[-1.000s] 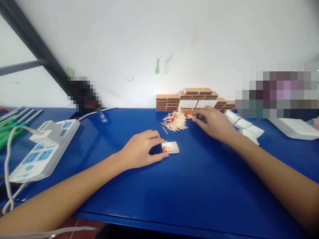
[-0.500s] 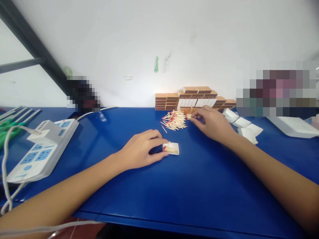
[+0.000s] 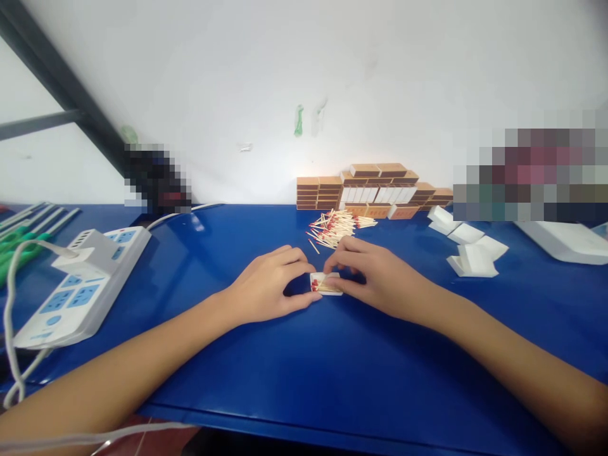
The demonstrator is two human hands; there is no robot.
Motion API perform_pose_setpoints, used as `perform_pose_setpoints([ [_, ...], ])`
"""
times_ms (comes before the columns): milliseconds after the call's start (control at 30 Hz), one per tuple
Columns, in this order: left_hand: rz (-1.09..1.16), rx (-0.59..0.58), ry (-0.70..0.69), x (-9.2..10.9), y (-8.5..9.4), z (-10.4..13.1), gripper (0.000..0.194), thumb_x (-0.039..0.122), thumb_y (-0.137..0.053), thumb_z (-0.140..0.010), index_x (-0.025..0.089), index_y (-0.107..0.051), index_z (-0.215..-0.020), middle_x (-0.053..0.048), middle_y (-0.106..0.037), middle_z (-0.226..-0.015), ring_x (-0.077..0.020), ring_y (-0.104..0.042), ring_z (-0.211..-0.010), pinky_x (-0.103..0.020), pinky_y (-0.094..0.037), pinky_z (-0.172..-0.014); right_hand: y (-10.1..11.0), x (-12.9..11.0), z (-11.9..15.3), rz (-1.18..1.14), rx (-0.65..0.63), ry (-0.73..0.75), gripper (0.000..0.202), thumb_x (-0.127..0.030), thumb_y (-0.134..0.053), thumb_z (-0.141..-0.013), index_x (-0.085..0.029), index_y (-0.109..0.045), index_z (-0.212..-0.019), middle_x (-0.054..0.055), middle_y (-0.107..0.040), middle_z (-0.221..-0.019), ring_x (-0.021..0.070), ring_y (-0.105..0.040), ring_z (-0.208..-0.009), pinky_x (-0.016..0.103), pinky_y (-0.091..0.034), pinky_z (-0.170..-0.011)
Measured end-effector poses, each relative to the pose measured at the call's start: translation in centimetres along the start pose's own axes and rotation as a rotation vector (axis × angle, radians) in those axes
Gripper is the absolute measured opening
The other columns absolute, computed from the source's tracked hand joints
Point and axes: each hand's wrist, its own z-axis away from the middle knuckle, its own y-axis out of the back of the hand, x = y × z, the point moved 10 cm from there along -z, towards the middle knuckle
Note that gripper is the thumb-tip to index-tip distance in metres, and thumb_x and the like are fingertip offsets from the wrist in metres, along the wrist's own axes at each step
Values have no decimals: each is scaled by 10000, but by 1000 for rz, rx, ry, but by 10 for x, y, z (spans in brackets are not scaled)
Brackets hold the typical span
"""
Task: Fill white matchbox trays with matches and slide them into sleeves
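Blue tabletop (image 3: 304,367) bears a white tray (image 3: 331,294) of matches (image 3: 315,285).

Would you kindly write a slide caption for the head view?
Left hand gripping one end of a white tray of matches, right hand at the other, a match pile beyond.

A small, shallow, white rectangular tray (image 3: 317,277) lay flat and open on a glossy blue tabletop (image 3: 304,367), its right part partly hidden. Inside, slim pale wooden matches with red heads (image 3: 322,287) lay mostly lengthwise, heads leftward. Just beyond, a loose, tangled heap of similar red-tipped wooden matches (image 3: 335,228) spread out, pointing various ways.
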Motion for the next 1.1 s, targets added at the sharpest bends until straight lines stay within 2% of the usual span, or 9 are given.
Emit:
perform_pose_setpoints([
  [200, 13, -3, -4, 1, 0, -2, 284, 418, -678, -971, 181, -720, -1122, -72, -695, -1093, -215, -642, -1003, -361, -553, -893, -2, 2, 0, 54, -23, -25, 89, -260, -646, -989, -221, -706, -935, 35, -597, -929, 170, -589, -793, 290, -440, -667],
  [400, 38, 23, -33, 6, 1, 0, 290, 426, -685, -968, 188, -724, -1129, -69, -693, -1070, -207, -651, -980, -349, -554, -875, -4, -7, 3, -36, -32, -17, 123, -325, -641, -1010, -231, -719, -1016, 34, -606, -952, 161, -598, -802, 294, -454, -706],
  [633, 34, 30, -40, 6, 1, 0, 299, 436, -700, -956, 181, -723, -1110, -76, -701, -1074, -215, -659, -991, -344, -555, -859, -10, -7, 3, 10, -70, -9, 209, -358, -617, -1028, -204, -703, -916, 35, -591, -932, 159, -580, -782, 295, -435, -684],
  [833, 19, 28, -38, 6, 1, 2, 322, 452, -690, -962, 173, -723, -1119, -70, -701, -1076, -213, -659, -990, -345, -554, -866, -8, -10, 4, 114, -54, 46, 154, -274, -593, -1030, -190, -667, -925, 44, -598, -948, 163, -587, -759, 292, -426, -648],
  [1000, 9, 28, -45, 6, 0, 2, 326, 456, -692, -961, 166, -724, -1105, -68, -701, -1071, -212, -663, -979, -342, -556, -847, -11, -10, 5, 76, -70, 62, 137, -244, -579, -1035, -210, -709, -1012, 44, -604, -974, 167, -604, -780, 297, -454, -683],
  [1100, 13, 26, -44, 6, 0, 2, 331, 459, -684, -966, 166, -724, -1114, -69, -700, -1073, -212, -663, -988, -344, -558, -861, -11, -9, 6, 70, -72, 57, 154, -250, -565, -1039, -191, -700, -993, 52, -604, -974, 168, -601, -771, 301, -462, -679],
])
